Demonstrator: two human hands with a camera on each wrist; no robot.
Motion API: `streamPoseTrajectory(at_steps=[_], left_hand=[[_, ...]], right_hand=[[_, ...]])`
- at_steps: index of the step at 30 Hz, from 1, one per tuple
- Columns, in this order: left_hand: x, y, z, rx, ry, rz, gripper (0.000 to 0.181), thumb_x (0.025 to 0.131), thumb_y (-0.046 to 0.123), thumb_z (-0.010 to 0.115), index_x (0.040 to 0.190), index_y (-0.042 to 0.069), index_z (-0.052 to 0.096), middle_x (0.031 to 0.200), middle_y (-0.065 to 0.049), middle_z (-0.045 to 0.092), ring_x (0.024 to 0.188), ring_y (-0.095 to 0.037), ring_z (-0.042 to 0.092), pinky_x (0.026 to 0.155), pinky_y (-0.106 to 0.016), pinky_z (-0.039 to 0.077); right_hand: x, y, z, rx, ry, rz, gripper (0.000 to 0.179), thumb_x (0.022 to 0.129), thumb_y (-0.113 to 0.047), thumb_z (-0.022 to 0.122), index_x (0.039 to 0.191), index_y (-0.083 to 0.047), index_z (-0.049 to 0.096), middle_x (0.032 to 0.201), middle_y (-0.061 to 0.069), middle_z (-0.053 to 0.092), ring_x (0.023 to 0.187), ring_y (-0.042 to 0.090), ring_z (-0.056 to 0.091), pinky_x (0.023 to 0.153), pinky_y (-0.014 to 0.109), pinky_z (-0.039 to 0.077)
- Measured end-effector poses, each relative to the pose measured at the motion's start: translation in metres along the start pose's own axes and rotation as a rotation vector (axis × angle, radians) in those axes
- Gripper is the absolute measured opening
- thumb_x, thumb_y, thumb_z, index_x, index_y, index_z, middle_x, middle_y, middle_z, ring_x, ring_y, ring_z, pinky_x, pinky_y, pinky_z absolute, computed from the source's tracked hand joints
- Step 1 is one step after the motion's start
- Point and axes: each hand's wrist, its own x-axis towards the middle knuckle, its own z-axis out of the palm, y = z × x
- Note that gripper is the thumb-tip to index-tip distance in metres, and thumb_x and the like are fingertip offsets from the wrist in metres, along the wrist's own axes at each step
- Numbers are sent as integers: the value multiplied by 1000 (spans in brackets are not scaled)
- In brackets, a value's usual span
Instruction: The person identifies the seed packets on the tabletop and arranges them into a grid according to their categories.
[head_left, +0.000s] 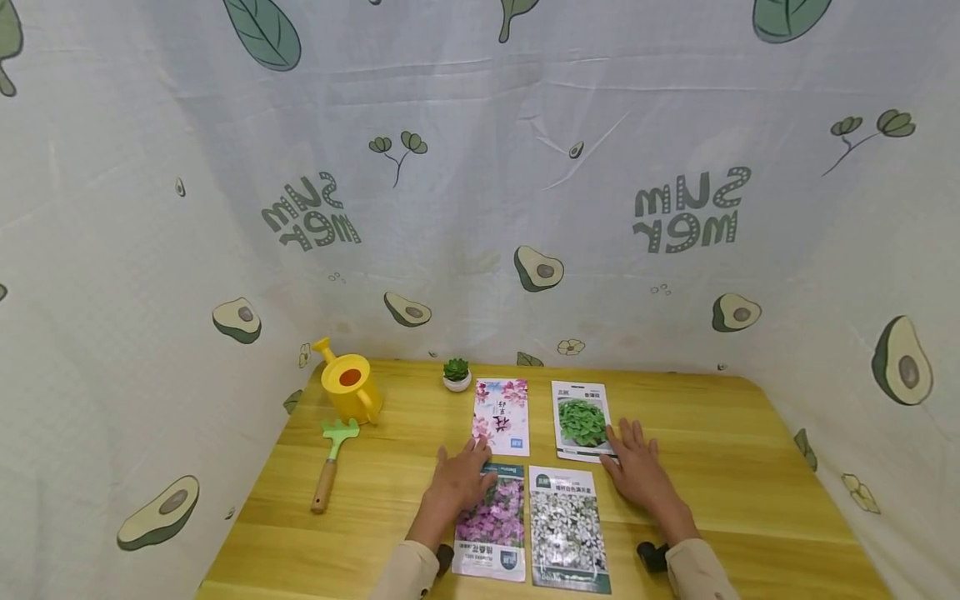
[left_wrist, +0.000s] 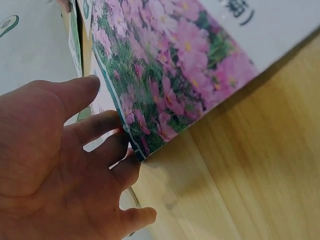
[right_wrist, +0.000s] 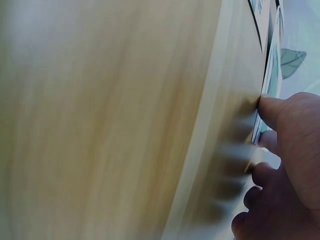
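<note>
Four seed packets lie on the wooden table. My left hand (head_left: 459,482), fingers spread, lies over the upper left of the packet with purple-pink flowers (head_left: 491,517). Its fingertips reach the lower left corner of the pink blossom packet (head_left: 504,408). In the left wrist view, the fingers (left_wrist: 107,145) lie along the edge of the flower packet (left_wrist: 165,65). My right hand (head_left: 639,468) rests with extended fingers at the lower right corner of the green leaf packet (head_left: 581,421). Between the hands, nearer me, lies a white-flower packet (head_left: 567,525).
At the back left stands a yellow watering can (head_left: 352,387), with a green hand rake (head_left: 330,467) in front of it. A small potted succulent (head_left: 457,375) sits behind the packets. Printed white cloth (head_left: 480,208) hangs around the table's (head_left: 735,467) back and sides.
</note>
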Motion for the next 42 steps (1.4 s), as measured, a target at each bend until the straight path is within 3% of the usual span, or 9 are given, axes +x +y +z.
streamPoseTrajectory(at_steps=[3,12,17,24,32,42], left_hand=[[1,0,0,6,5,4,47,108,33,66,148,8,63,166,-12,49,156,-31,44,123,-73,30],[0,1,1,5,15,2,47,107,33,68,147,8,64,164,-12,52,155,-32,45,123,-73,31],[-2,1,1,-6,25,6,48,107,32,68,147,6,64,164,-13,51,155,-33,45,123,-74,31],[-2,2,1,-19,25,-1,49,107,32,68,148,6,63,164,-13,52,155,-33,46,123,-74,30],[-3,2,2,-23,24,-1,50,107,33,67,149,6,62,165,-13,51,155,-33,45,124,-74,28],[-3,0,0,14,22,-5,51,108,35,66,150,7,61,165,-12,50,156,-32,44,124,-75,27]], right_hand=[[1,0,4,7,13,-14,60,113,-32,55,153,13,48,160,46,32,152,68,19,115,87,16],[9,-18,3,-11,-82,73,58,110,-19,60,158,10,43,167,39,26,154,66,15,119,86,13],[11,-18,7,3,-68,71,59,108,-19,63,157,11,44,167,40,26,154,67,14,117,87,12],[10,-18,11,46,-34,45,60,109,-24,62,155,11,47,166,42,26,154,67,15,116,88,10],[10,-18,17,68,-39,27,64,114,-38,52,158,9,44,167,42,24,157,64,12,117,88,7],[14,-36,12,15,-83,98,60,108,-17,63,158,10,44,169,41,21,156,64,13,119,86,9]])
